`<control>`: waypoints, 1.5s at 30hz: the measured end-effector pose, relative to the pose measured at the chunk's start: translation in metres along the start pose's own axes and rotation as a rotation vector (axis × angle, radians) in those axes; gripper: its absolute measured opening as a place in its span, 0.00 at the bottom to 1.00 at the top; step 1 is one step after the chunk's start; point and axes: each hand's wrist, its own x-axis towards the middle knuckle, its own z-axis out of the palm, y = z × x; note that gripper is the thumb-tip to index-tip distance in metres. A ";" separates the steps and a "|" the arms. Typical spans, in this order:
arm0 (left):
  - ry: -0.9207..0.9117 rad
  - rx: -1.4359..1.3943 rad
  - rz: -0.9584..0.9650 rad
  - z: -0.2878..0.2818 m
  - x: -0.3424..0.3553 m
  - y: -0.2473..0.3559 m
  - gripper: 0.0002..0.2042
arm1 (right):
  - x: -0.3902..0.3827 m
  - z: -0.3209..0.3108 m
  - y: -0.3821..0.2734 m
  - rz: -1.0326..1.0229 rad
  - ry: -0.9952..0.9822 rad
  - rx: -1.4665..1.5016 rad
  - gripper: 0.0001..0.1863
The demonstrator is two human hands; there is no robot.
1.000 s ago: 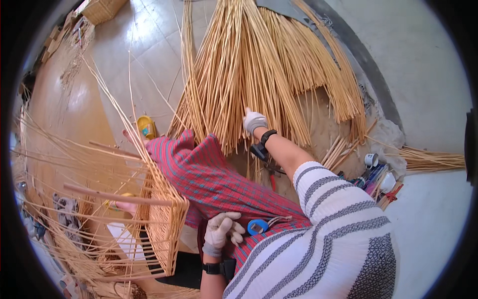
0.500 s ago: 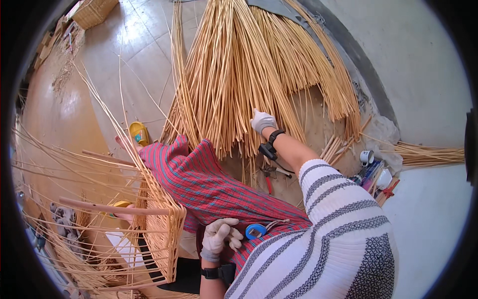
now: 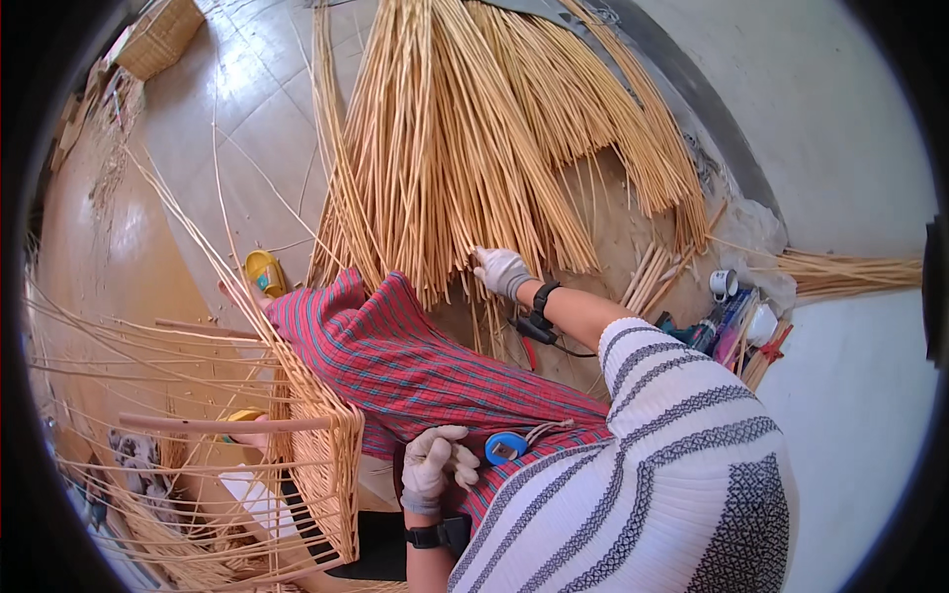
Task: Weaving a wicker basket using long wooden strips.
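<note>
From my end I had the right hand, in a pale work glove, at the near edge of the big fan of peeled rods, its fingertips touching the rod ends; I could not tell whether they pinched one. The rods lay across the floor, running to its far edge, with their near ends spread in front of the person. I saw the left hand, gloved too, held over the lap with its fingers loosely bent and slightly apart, gripping nothing that I could make out. Just beside it, a round blue case with a cord rested on the red striped cloth covering the legs. To the left of the lap I had the half-woven basket, tipped on its side, its long unwoven stakes reaching out toward the floor's left edge. A yellow sandal showed beyond the near knee. In the floor's far left corner stood a finished-looking wicker box. On the right, toward the grey band along the floor's edge, I made out short sticks, a white mug and a crumpled clear plastic bag, with a red-handled tool lying below the right wrist, partly hidden.
</note>
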 end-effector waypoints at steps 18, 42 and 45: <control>0.025 0.011 0.132 -0.001 -0.004 -0.008 0.22 | -0.019 -0.011 0.028 0.503 0.256 0.259 0.26; 0.104 0.040 0.124 0.005 -0.006 -0.006 0.20 | -0.015 -0.006 -0.044 0.139 0.011 0.411 0.24; 0.110 0.069 0.121 0.011 0.000 -0.006 0.17 | -0.028 -0.006 -0.008 0.189 0.001 0.344 0.24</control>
